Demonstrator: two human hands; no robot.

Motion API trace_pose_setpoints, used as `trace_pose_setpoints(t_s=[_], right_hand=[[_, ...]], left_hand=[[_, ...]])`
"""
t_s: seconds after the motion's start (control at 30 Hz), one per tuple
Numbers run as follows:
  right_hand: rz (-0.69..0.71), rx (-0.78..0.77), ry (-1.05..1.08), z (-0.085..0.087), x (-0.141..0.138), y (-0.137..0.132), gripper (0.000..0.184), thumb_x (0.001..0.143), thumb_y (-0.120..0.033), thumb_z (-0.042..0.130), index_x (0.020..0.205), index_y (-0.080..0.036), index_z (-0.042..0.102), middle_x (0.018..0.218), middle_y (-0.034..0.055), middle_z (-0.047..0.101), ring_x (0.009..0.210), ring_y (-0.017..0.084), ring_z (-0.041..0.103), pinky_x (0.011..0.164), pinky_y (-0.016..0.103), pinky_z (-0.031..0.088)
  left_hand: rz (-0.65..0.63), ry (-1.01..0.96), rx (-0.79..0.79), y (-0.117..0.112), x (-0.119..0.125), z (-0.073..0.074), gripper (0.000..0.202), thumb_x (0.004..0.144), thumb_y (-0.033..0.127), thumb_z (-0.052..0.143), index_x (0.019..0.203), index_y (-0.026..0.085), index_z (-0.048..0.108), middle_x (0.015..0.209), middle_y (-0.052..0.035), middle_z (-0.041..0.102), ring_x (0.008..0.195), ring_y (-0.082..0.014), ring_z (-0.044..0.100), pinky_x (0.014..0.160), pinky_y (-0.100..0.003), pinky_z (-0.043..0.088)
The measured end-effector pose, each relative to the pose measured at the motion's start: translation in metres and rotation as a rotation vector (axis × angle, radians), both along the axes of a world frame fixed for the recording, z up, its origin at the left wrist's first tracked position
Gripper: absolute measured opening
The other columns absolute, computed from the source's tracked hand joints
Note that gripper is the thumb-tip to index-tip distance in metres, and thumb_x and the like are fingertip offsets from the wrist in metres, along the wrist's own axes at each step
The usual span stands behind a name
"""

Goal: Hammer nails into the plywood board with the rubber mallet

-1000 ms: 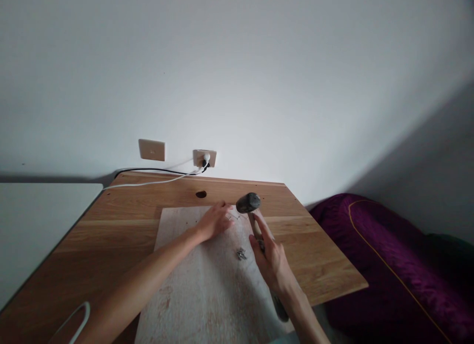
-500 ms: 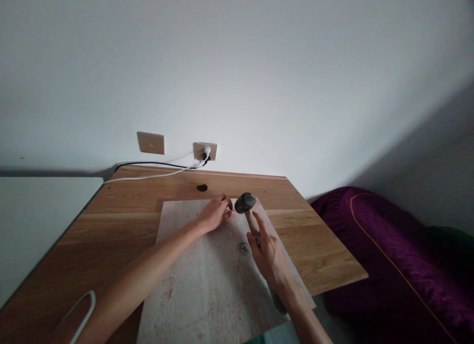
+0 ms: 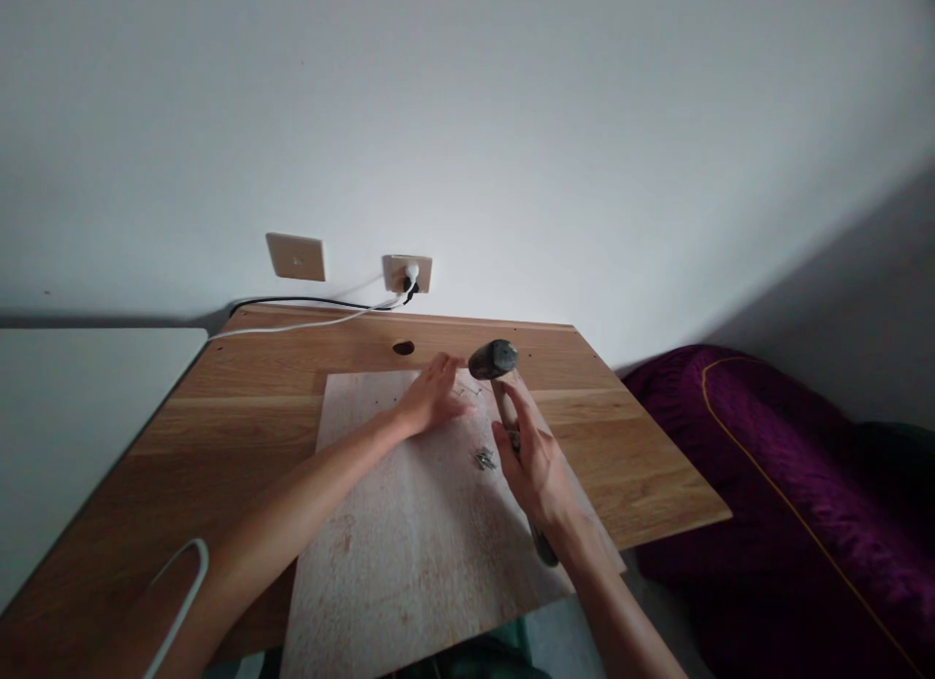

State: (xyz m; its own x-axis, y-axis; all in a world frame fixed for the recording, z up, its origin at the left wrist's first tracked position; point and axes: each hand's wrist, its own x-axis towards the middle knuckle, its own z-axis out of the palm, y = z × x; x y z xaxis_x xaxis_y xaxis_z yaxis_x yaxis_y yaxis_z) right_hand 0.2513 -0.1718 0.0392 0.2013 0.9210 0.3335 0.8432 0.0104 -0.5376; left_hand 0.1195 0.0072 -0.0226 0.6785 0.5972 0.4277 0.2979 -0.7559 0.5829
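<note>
My right hand [image 3: 533, 455] grips the wooden handle of a hammer [image 3: 494, 359], index finger stretched along the handle; its dark head hangs a little above the far part of a pale board [image 3: 409, 523]. My left hand [image 3: 432, 398] rests on that board just left of the hammer head, fingers together and pinched on a thin nail that I can barely make out. A small heap of loose nails [image 3: 483, 457] lies on the board between my hands.
The board lies on a wooden desk [image 3: 241, 416] with a cable hole [image 3: 402, 348]. Behind it a wall socket [image 3: 406, 273] feeds white and black cables. A white surface [image 3: 65, 416] adjoins left; a purple cushion [image 3: 789, 504] lies right. A white loop [image 3: 175, 591] is near my arm.
The hammer head dropped towards my left fingertips half a second ago and has lifted again. My left hand has stayed in place at the nail. The camera has tilted slightly.
</note>
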Motion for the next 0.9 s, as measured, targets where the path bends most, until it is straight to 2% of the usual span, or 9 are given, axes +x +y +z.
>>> trace_pose_setpoints(t_s=[0.07,0.13,0.2,0.27,0.37,0.53,0.73,0.9], right_hand=[[0.048,-0.051,-0.003,-0.004,0.001,0.002,0.054,0.102,-0.029,0.042,0.155,-0.02,0.044,0.112,0.0124,0.079,0.083,0.023,0.077,0.078,0.032,0.058],[0.067,-0.091,0.0,-0.008,0.003,0.002,0.054,0.101,-0.027,0.044,0.155,-0.022,0.045,0.107,0.0105,0.081,0.08,0.023,0.077,0.076,0.032,0.058],[0.051,-0.074,0.005,-0.011,0.005,0.0,0.055,0.101,-0.027,0.044,0.155,-0.021,0.044,0.106,0.0107,0.081,0.082,0.024,0.078,0.076,0.033,0.058],[0.031,-0.039,0.004,-0.012,0.006,-0.002,0.055,0.101,-0.028,0.045,0.155,-0.019,0.043,0.115,0.0128,0.079,0.091,0.025,0.078,0.078,0.033,0.058],[0.003,-0.042,-0.006,-0.011,0.006,-0.004,0.053,0.101,-0.029,0.045,0.153,-0.019,0.046,0.116,0.0134,0.079,0.094,0.026,0.078,0.079,0.033,0.058],[-0.016,-0.081,-0.006,-0.006,0.009,-0.003,0.053,0.101,-0.033,0.045,0.153,-0.019,0.047,0.098,0.01,0.081,0.083,0.026,0.078,0.073,0.034,0.058],[-0.039,-0.042,-0.053,0.006,0.02,-0.003,0.054,0.102,-0.036,0.046,0.155,-0.022,0.047,0.094,0.0092,0.081,0.078,0.026,0.078,0.072,0.032,0.057],[-0.053,-0.024,-0.062,0.012,0.021,-0.006,0.054,0.103,-0.037,0.046,0.155,-0.023,0.047,0.091,0.0084,0.08,0.072,0.025,0.077,0.07,0.031,0.057]], left_hand=[[-0.038,-0.051,0.016,0.001,-0.002,-0.003,0.08,0.078,0.04,0.086,0.143,0.019,0.044,0.135,-0.0153,0.051,0.131,-0.0336,0.05,0.109,-0.048,0.047],[-0.056,-0.075,0.015,0.003,-0.003,-0.005,0.083,0.08,0.044,0.084,0.146,0.022,0.038,0.135,-0.0145,0.048,0.131,-0.0327,0.05,0.109,-0.047,0.047],[-0.061,-0.07,0.014,0.004,-0.003,-0.007,0.08,0.083,0.046,0.081,0.145,0.023,0.037,0.132,-0.0134,0.049,0.128,-0.0321,0.053,0.108,-0.048,0.047],[-0.065,-0.055,0.023,0.005,-0.003,-0.009,0.075,0.086,0.048,0.078,0.143,0.022,0.039,0.128,-0.0127,0.052,0.125,-0.0319,0.055,0.108,-0.049,0.047],[-0.053,-0.05,0.02,0.005,-0.002,-0.009,0.067,0.088,0.045,0.076,0.14,0.02,0.042,0.125,-0.013,0.054,0.123,-0.0313,0.056,0.107,-0.048,0.048],[-0.041,-0.061,-0.028,0.004,-0.001,-0.006,0.054,0.091,0.038,0.073,0.136,0.021,0.049,0.125,-0.0122,0.057,0.119,-0.0291,0.059,0.105,-0.046,0.05],[-0.039,-0.083,-0.033,0.004,-0.002,-0.006,0.037,0.092,0.033,0.071,0.126,0.021,0.059,0.12,-0.0104,0.061,0.115,-0.0269,0.062,0.102,-0.044,0.051],[-0.03,-0.042,-0.055,0.004,0.0,-0.001,0.024,0.091,0.021,0.069,0.114,0.02,0.066,0.107,-0.0065,0.07,0.1,-0.0229,0.067,0.095,-0.038,0.052]])
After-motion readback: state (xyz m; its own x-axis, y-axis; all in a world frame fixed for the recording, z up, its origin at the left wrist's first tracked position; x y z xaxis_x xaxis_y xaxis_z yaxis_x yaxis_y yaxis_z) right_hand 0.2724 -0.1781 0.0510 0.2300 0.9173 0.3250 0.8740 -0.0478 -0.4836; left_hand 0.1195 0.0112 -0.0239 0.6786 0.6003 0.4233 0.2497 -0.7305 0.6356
